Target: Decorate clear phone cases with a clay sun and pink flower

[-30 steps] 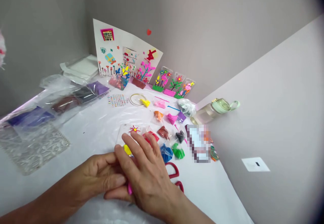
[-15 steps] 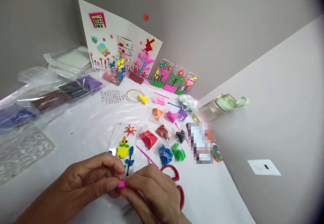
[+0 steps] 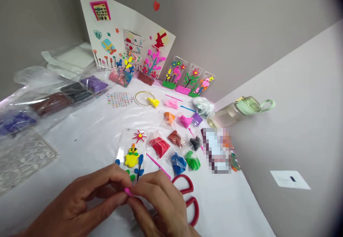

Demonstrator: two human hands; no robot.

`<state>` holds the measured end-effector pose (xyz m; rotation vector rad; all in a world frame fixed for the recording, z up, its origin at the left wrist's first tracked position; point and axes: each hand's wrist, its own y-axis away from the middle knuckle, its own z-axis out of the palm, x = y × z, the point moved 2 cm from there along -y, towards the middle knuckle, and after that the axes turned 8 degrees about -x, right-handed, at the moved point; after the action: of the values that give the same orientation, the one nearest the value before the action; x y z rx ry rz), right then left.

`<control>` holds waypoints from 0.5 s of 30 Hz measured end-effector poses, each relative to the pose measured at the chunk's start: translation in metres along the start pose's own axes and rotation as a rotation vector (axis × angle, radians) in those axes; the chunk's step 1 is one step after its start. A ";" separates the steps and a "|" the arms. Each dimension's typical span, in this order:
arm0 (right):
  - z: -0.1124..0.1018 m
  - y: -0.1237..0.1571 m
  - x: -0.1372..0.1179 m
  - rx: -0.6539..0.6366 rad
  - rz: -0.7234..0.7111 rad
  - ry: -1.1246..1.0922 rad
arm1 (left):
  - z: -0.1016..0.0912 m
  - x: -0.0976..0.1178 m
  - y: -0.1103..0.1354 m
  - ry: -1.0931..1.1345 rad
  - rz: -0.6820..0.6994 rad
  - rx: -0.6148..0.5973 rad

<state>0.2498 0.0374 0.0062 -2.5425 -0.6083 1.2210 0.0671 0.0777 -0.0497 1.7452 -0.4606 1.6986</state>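
A small piece of pink clay (image 3: 127, 191) is pinched between the fingertips of my left hand (image 3: 88, 203) and my right hand (image 3: 158, 203), low in the view. Just beyond my fingers lies a clear phone case (image 3: 130, 151) decorated with a yellow clay chick, a red sun and a blue flower. A thin pink tool (image 3: 158, 165) rests beside the case. Red-handled scissors (image 3: 189, 197) lie right of my right hand.
Small bags of coloured clay (image 3: 178, 140) are spread over the white table (image 3: 93, 137). Decorated cases (image 3: 190, 79) and a white decorated card (image 3: 123, 36) lean on the wall. Larger clay bags (image 3: 53, 101) lie left. A green-lidded bottle (image 3: 238, 110) lies right.
My right hand has lifted off the phone case, uncovering its chick. Both hands have drawn together nearer me, pinching the pink clay. The view has shifted slightly.
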 end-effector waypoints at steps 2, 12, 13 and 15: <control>-0.001 -0.001 0.001 -0.019 -0.034 -0.012 | -0.001 0.000 -0.001 -0.014 0.030 0.027; 0.003 0.004 0.000 -0.082 -0.037 0.001 | 0.011 0.019 0.000 -0.129 0.060 0.070; 0.005 0.006 -0.001 -0.101 -0.030 0.017 | 0.013 0.018 0.001 -0.136 0.056 0.074; 0.007 0.009 -0.002 -0.135 -0.009 0.067 | 0.017 0.015 0.001 -0.158 0.044 0.081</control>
<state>0.2452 0.0286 -0.0008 -2.6755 -0.7085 1.1219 0.0801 0.0685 -0.0341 1.9507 -0.5094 1.6370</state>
